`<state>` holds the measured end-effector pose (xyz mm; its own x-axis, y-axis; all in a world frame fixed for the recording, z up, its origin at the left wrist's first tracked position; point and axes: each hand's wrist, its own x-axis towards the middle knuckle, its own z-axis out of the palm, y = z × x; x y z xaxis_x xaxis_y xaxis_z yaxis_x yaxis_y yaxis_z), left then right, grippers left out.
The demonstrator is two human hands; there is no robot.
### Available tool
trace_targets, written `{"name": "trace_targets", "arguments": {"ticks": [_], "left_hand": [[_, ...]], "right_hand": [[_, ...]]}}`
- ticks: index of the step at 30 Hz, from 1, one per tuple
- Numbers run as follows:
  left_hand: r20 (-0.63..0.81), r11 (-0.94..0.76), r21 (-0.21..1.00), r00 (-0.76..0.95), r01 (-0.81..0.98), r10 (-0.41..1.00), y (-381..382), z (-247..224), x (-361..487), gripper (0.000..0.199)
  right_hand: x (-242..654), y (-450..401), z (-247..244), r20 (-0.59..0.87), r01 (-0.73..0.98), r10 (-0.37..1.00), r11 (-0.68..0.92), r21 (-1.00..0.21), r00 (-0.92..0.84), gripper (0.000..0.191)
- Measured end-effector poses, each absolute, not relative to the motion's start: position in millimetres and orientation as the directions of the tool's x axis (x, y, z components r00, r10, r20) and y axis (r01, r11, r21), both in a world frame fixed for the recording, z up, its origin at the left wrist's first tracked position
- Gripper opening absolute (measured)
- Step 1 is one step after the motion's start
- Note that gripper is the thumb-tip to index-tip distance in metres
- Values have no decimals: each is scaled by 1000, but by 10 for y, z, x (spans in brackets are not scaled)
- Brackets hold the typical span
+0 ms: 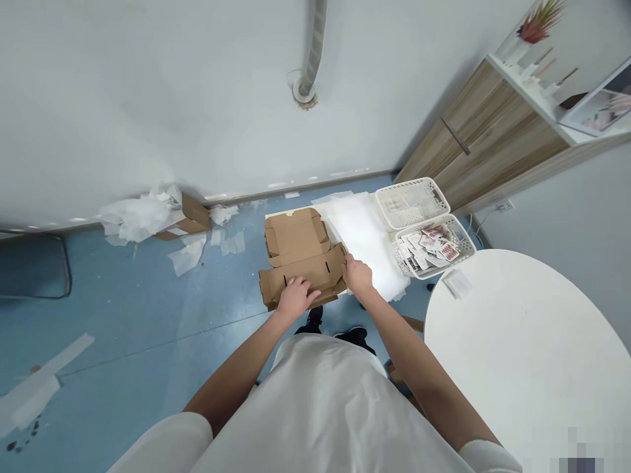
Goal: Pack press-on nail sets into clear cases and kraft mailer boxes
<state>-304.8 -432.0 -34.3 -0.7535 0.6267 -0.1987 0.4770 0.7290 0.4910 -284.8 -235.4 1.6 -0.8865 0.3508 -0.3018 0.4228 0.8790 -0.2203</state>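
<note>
A brown cardboard box (298,236), partly folded and with its lid laid back, rests in front of me. My left hand (296,297) lies on its near panel, fingers spread beside a dark slot. At the box's right end, my right hand (357,274) has its fingers closed around the side flap (337,261). Part of that flap is hidden behind the fingers. Just right of the box lies a stack of white foam sheets (367,240).
Two white plastic baskets stand right of the sheets: one (434,186) with clear packets, one (472,246) with printed cards. A round white table (532,348) is at right, below a wooden cabinet (486,121). An open carton (194,217) and packing scraps (142,213) lie along the wall.
</note>
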Motion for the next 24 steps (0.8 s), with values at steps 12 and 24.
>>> {"name": "trace_targets", "arguments": {"ticks": [12,24], "left_hand": [[-94,672,436,-712,598,696,-4291,-226,-3088,30],[117,486,632,-694,604,710,-4164,-7,-2952,31]], "right_hand": [[-2789,-2345,154,-26,341,441,653,-676,-897,39],[-2723,-2386,423,-264,409,426,296,-863,-865,37]]}}
